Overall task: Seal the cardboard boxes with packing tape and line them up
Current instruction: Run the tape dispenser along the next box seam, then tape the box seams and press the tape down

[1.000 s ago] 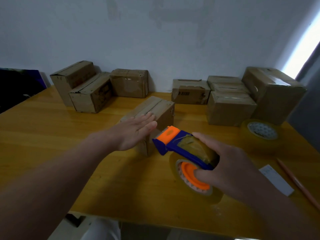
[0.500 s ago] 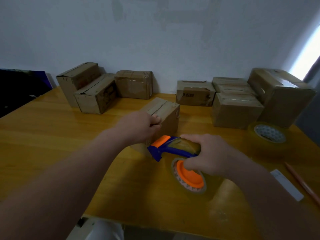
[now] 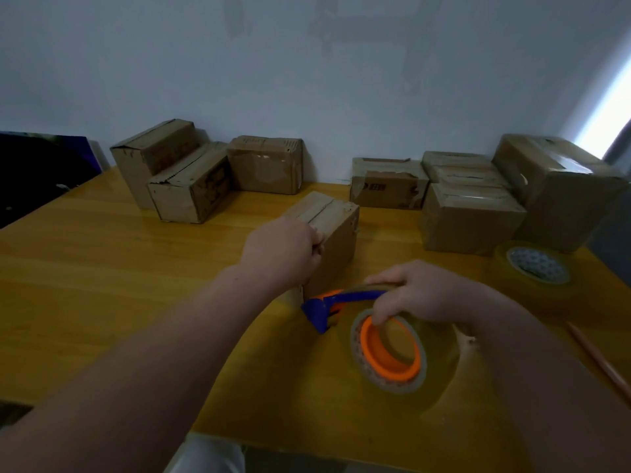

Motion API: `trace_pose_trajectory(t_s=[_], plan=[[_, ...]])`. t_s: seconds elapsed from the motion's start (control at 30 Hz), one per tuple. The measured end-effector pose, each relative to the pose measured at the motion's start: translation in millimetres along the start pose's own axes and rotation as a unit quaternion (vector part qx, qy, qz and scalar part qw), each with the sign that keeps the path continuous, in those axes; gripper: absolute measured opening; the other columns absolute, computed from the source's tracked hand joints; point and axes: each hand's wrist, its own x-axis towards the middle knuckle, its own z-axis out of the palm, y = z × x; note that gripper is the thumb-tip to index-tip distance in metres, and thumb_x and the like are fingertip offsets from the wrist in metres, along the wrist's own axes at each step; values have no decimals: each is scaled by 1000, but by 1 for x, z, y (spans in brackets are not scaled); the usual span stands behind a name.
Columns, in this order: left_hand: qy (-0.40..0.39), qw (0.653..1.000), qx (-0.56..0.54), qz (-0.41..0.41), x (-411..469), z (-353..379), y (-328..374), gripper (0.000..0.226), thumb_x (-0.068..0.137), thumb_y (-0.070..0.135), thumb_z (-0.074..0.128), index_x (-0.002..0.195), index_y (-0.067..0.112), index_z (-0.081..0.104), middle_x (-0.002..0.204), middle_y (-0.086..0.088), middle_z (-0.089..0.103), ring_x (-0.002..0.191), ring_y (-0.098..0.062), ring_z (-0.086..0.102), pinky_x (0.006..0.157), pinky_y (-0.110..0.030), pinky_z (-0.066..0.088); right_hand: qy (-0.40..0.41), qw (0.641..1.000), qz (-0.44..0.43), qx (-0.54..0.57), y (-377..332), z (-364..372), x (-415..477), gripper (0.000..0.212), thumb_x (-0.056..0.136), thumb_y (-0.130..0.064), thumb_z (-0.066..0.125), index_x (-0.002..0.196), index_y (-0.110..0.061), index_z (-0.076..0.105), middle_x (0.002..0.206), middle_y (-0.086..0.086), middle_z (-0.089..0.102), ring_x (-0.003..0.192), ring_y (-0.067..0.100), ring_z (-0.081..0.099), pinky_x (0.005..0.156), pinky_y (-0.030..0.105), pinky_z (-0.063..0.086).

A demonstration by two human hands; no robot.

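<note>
The left hand point(image 3: 283, 250) grips the near end of the middle cardboard box point(image 3: 336, 227), fingers curled over its top edge. The right hand point(image 3: 423, 295) holds the tape dispenser point(image 3: 341, 300) from above, fingers wrapped over the clear tape roll point(image 3: 392, 353) and reaching down to its orange hub. The dispenser's blue nose sits low against the box's near face, at the foot of it.

That box stands on the yellow wooden table point(image 3: 102, 285), its two top flaps shut and meeting in a seam along its length. Whether tape already covers the seam cannot be told, and nothing inside shows.

With the gripped box as the centre of the dial:
- At 10 to 11 o'clock, against the wall, is a cluster of three closed boxes – a tall one point(image 3: 153, 155), a lower one point(image 3: 191, 192) touching it in front, and a third point(image 3: 266, 165) just beside them.
- At 1 o'clock is a shut low box point(image 3: 389, 186).
- At 2 o'clock are a flat box point(image 3: 457, 163), a box point(image 3: 471, 216) in front of it, and a large box point(image 3: 560, 189) with glossy tape on top, all closed.
- At 3 o'clock, near the large box, a spare tape roll point(image 3: 536, 271) lies flat.
- At 4 o'clock a thin stick point(image 3: 597, 360) lies at the table's right edge.
</note>
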Motion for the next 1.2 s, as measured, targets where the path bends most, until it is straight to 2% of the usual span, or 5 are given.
trace_pose_trajectory(t_s=[0.3, 0.5, 0.93, 1.07, 1.2], plan=[[37, 995, 44, -80, 0, 20, 19, 17, 92, 13, 55, 106, 22, 59, 78, 6, 48, 66, -15, 48, 45, -27, 35, 293, 954, 33, -44, 27, -6, -21, 81, 77, -70, 56, 146, -35, 31, 126, 0, 52, 95, 11, 44, 74, 29, 40], [81, 993, 57, -58, -8, 26, 26, 28, 95, 11, 51, 123, 14, 50, 119, 0, 58, 98, -17, 61, 60, -27, 46, 414, 902, 22, -121, 44, 28, 8, 64, 94, -38, 54, 150, -28, 24, 105, 4, 44, 94, 15, 39, 74, 29, 38], [72, 996, 46, -23, -13, 26, 20, 50, 91, 15, 60, 136, 14, 38, 136, -1, 48, 116, -19, 54, 84, -31, 49, 381, 900, 67, -201, 54, 67, 24, 68, 93, -44, 53, 150, -28, 19, 124, -3, 46, 108, 15, 47, 83, 26, 43], [-1, 999, 35, 30, -16, 14, 10, 78, 88, 28, 65, 149, 16, 19, 155, 0, 26, 140, -17, 30, 116, -38, 18, 372, 901, 77, -208, 51, 63, 21, 67, 92, -46, 54, 149, -29, 22, 127, -2, 45, 115, 18, 44, 90, 28, 42], [-55, 995, -25, 76, -21, -1, -19, 97, 78, 40, 73, 151, 29, 11, 158, 9, 14, 145, -12, 13, 116, -39, -3, 385, 894, 63, -221, 42, 60, 18, 62, 91, -46, 56, 146, -30, 34, 122, 0, 45, 112, 19, 43, 89, 29, 40]])
